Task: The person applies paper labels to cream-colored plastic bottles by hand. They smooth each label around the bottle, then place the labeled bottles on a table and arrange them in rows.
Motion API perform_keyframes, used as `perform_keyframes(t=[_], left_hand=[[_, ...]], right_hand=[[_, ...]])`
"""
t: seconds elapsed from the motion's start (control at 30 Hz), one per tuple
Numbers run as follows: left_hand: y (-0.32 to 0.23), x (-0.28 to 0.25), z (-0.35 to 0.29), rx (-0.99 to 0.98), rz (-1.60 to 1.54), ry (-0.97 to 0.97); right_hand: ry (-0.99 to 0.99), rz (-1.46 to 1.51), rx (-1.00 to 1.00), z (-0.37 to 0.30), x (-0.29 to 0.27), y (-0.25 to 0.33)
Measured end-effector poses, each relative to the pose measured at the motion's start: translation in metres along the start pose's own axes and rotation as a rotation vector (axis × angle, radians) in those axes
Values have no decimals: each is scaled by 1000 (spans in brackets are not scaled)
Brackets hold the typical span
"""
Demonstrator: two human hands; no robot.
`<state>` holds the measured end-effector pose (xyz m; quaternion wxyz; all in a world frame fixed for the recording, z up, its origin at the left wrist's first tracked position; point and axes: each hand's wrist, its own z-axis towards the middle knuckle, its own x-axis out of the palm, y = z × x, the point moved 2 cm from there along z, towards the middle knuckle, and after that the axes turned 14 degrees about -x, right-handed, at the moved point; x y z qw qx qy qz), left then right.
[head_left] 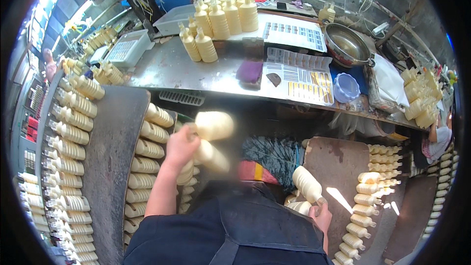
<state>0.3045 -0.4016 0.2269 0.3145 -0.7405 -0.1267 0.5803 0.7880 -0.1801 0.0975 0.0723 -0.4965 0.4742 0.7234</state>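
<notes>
My left hand is closed around the necks of two cream plastic bottles, whose bodies point right and are smeared by motion. Low on the right, my right hand grips another cream ribbed bottle by its neck, the base tilted up and away. A second bottle lies against that hand, partly hidden by the dark apron. Rows of similar bottles lie on their sides along the board beside my left forearm.
Ahead, a metal table carries upright bottles, sheets of labels, a purple pad, a blue bowl and a metal pan. Brown boards edged with bottles stand on both sides. At far right another person is partly visible.
</notes>
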Motion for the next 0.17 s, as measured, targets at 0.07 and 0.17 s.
perform_keyframes(t=[0.07, 0.17], left_hand=[[-17, -10, 33, -144, -67, -25], [-35, -24, 79, -272, -143, -63]], right_hand=[[69, -5, -73, 38, 0, -1], [129, 8, -181, 95, 1, 9]])
